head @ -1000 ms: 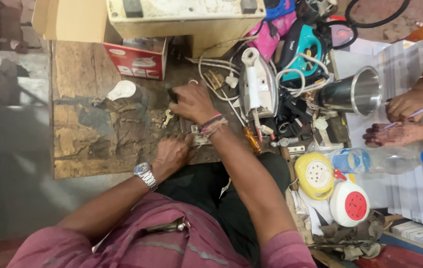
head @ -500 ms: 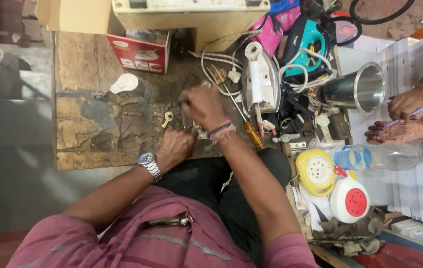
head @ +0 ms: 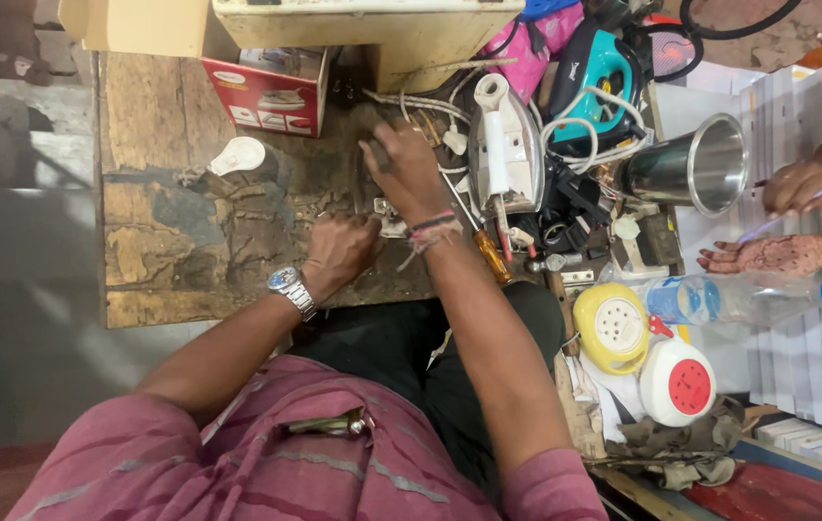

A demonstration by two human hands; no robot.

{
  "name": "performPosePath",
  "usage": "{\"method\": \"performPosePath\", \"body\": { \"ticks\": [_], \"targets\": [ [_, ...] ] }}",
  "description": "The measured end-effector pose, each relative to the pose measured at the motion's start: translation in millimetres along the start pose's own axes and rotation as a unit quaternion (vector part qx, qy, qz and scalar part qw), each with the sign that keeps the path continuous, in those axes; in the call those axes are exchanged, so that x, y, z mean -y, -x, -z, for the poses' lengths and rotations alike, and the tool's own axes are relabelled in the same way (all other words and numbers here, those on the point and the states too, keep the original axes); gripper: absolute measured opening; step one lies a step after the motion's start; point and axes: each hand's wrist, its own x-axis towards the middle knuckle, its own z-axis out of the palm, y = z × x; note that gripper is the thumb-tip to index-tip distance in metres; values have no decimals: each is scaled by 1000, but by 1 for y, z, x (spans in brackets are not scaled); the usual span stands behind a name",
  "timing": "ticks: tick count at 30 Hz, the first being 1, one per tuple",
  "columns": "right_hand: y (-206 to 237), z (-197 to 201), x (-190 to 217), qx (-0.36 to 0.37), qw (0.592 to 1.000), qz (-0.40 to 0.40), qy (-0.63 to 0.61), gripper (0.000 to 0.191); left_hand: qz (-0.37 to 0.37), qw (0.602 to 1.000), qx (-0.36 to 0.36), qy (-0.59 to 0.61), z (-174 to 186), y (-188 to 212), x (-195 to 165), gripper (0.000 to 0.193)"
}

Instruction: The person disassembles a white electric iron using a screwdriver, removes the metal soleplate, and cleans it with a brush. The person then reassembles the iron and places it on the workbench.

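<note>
My left hand (head: 338, 253), with a silver wristwatch (head: 291, 287), rests on the worn wooden board (head: 189, 241). Its fingers are curled into a fist beside a small pale metal part (head: 390, 229); whether it pinches anything is hidden. My right hand (head: 409, 172), with thread bands at the wrist, is farther up the board. It is closed around a dark, blurred tool (head: 372, 152). A white clothes iron (head: 507, 145) lies just to its right.
A red carton (head: 271, 92) and a white knob-like piece (head: 237, 154) sit at the board's far side. To the right lie a teal iron (head: 592, 63), tangled cords, a steel cup (head: 696, 172), an orange-handled screwdriver (head: 491, 256), two round socket boxes (head: 613, 328), a bottle (head: 720, 299) and another person's hands (head: 797, 185).
My right hand has moved farther up the board and closed on the dark tool. My left hand has shifted slightly towards the small part.
</note>
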Motion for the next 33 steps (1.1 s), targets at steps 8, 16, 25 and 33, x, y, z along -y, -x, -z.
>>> {"method": "performPosePath", "body": {
  "ticks": [8,16,25,33],
  "targets": [
    [-2,-2,3,162,986,-22,27,21,59,998,-1,8,8,9,-1,25],
    [19,-1,1,183,981,55,22,26,85,994,49,-55,29,13,34,16],
    [45,0,36,148,978,93,114,48,46,989,-77,-120,69,27,67,19],
    [60,11,21,126,988,22,91,27,78,994,-62,-33,60,21,66,18]
  ]
}}
